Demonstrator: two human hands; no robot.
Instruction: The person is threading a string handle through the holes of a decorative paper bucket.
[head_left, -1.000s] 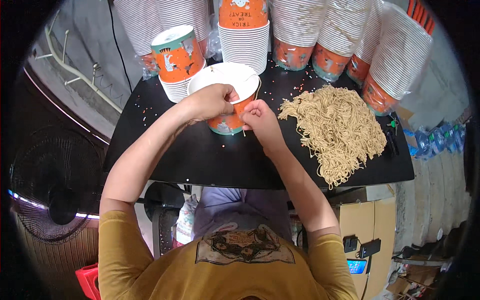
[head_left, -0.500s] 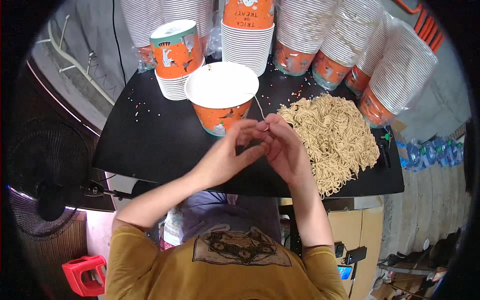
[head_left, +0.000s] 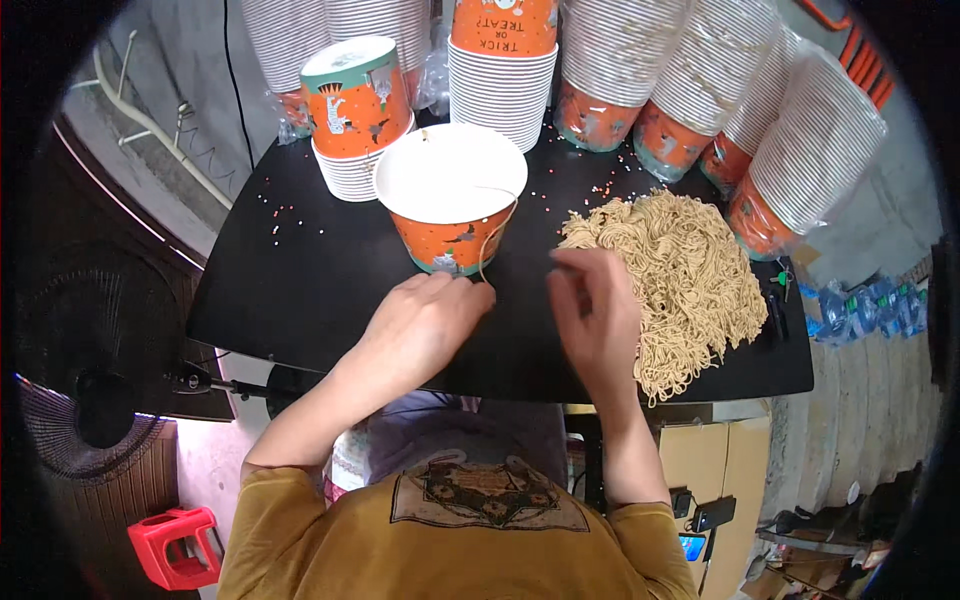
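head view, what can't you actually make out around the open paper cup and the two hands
- Left hand: its fingers curl under, so whether they pinch the string is hidden.
- Open paper cup: contents hidden; only the white inside shows.
- Right hand: fingertips blurred at the pile of strings.
- Specks on the black table: too small to identify.

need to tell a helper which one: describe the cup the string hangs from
On the black table, look in front of the row of stacked cups along the far edge. The open cup stands alone just beyond the left hand: orange wall, white inside, no lid, unstacked.
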